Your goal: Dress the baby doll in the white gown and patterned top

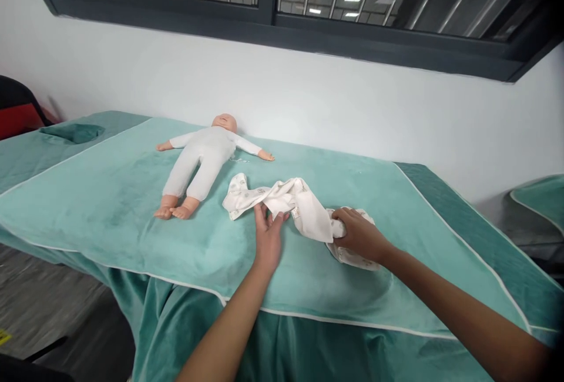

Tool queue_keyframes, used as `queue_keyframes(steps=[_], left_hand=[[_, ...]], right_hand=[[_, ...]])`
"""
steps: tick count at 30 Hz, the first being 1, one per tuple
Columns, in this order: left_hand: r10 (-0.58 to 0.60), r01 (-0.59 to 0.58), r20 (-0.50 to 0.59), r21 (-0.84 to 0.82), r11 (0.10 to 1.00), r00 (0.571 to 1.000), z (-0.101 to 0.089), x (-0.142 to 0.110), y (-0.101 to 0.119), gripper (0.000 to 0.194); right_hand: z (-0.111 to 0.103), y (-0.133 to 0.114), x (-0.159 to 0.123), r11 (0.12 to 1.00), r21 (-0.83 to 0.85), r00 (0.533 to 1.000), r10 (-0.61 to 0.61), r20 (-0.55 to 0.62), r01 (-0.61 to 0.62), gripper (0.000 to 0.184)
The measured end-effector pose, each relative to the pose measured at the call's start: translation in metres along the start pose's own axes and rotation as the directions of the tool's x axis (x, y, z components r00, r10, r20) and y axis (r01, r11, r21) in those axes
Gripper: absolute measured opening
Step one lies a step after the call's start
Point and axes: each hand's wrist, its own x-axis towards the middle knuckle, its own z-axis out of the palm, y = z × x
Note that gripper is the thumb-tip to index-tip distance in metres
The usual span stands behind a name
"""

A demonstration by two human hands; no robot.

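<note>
A white printed baby garment (304,208), bunched and twisted, stretches across between my two hands above the green bed cover. My left hand (268,232) holds it from below near its middle, with some fingers hidden behind the cloth. At the garment's right end, my right hand (359,235) is closed round a bunched part. Beneath and behind that hand lies a second piece of white printed cloth (356,260), mostly covered by the hand. To the left a baby doll (202,156) in a white suit lies on its back, arms spread, its feet towards me.
A green plush cover with white piping (110,194) spreads over the bed and hangs down in front. Behind stand a white wall (308,100) and a dark window frame (264,14). A red and black object (20,120) is at far left, another green-covered surface (541,197) at far right.
</note>
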Motion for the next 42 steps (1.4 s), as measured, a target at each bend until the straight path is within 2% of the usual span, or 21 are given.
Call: queue_keyframes(steps=[3,5,8,11,13,15,17,19,22,24,27,29,31,34,36,38,39,41,42], left_hand=[[-0.007,0.006,-0.02,-0.023,1.0,1.0,-0.001,0.001,-0.001,0.064],[-0.013,0.012,-0.037,-0.032,0.999,0.999,-0.001,0.001,-0.002,0.065],[-0.019,0.018,-0.038,-0.024,1.0,0.999,-0.001,0.002,-0.002,0.065],[-0.015,0.015,-0.022,-0.024,1.0,1.0,0.0,0.001,-0.002,0.065],[-0.019,0.018,-0.025,-0.024,1.0,1.0,0.0,0.001,-0.002,0.065],[-0.023,0.022,-0.034,-0.02,1.0,0.999,0.0,0.001,-0.003,0.067],[-0.024,0.024,-0.043,-0.01,1.0,0.999,0.0,0.002,-0.004,0.067],[-0.02,0.02,-0.034,0.01,1.0,0.999,-0.001,0.002,-0.005,0.064],[-0.016,0.016,-0.007,0.037,0.999,1.0,-0.001,0.002,-0.004,0.06],[-0.024,0.025,-0.012,0.037,0.999,1.0,-0.001,0.001,-0.004,0.061],[-0.034,0.035,-0.028,0.035,0.999,0.999,0.0,0.001,-0.002,0.059],[-0.021,0.021,-0.015,0.041,0.999,1.0,0.001,0.001,-0.001,0.055],[-0.011,0.01,0.019,0.051,0.999,1.0,0.002,0.002,0.0,0.051],[-0.052,0.049,0.042,0.076,0.996,0.998,-0.003,0.001,0.001,0.047],[-0.099,0.094,0.02,0.174,0.98,0.995,-0.012,-0.004,0.003,0.046],[-0.086,0.072,0.026,0.354,0.933,0.996,-0.025,-0.014,0.008,0.04],[-0.045,0.013,0.06,0.459,0.888,0.997,-0.031,-0.02,0.012,0.035],[0.112,-0.195,0.168,0.64,0.743,0.979,-0.043,-0.03,0.023,0.027],[0.208,-0.304,0.222,0.705,0.641,0.953,-0.047,-0.033,0.029,0.027]], right_hand=[[0.0,0.0,-0.013,0.999,-0.03,1.0,0.025,-0.019,-0.025,0.028],[-0.008,0.01,-0.02,0.997,-0.051,0.998,0.06,-0.014,-0.061,0.029],[-0.028,0.047,-0.032,0.978,-0.076,0.979,0.189,-0.074,-0.194,0.037],[-0.04,0.092,-0.046,0.94,-0.062,0.924,0.315,-0.217,-0.335,0.039],[-0.034,0.111,-0.056,0.926,-0.019,0.898,0.36,-0.254,-0.377,0.037],[-0.02,0.118,-0.065,0.923,-0.048,0.905,0.361,-0.226,-0.381,0.038],[-0.008,0.113,-0.069,0.918,-0.129,0.917,0.348,-0.198,-0.376,0.04],[-0.005,0.106,-0.07,0.909,-0.17,0.917,0.349,-0.193,-0.381,0.041],[-0.018,0.096,-0.064,0.925,-0.104,0.92,0.342,-0.19,-0.365,0.037],[-0.027,0.088,-0.058,0.933,-0.063,0.908,0.329,-0.259,-0.355,0.036],[-0.024,0.073,-0.045,0.948,-0.091,0.915,0.266,-0.303,-0.306,0.039],[-0.014,0.062,-0.037,0.954,-0.172,0.948,0.201,-0.246,-0.247,0.038],[-0.006,0.055,-0.03,0.944,-0.242,0.968,0.186,-0.168,-0.223,0.037],[-0.012,0.052,-0.029,0.925,-0.257,0.96,0.278,-0.041,-0.279,0.043],[-0.022,0.048,-0.033,0.916,-0.268,0.949,0.316,0.015,-0.3,0.052],[-0.029,0.038,-0.037,0.917,-0.297,0.962,0.272,-0.025,-0.267,0.059],[-0.03,0.029,-0.038,0.924,-0.301,0.972,0.226,-0.068,-0.236,0.06],[-0.027,0.008,-0.034,0.957,-0.25,0.983,0.113,-0.145,-0.147,0.056],[-0.024,-0.005,-0.028,0.978,-0.189,0.984,0.061,-0.164,-0.092,0.053]])
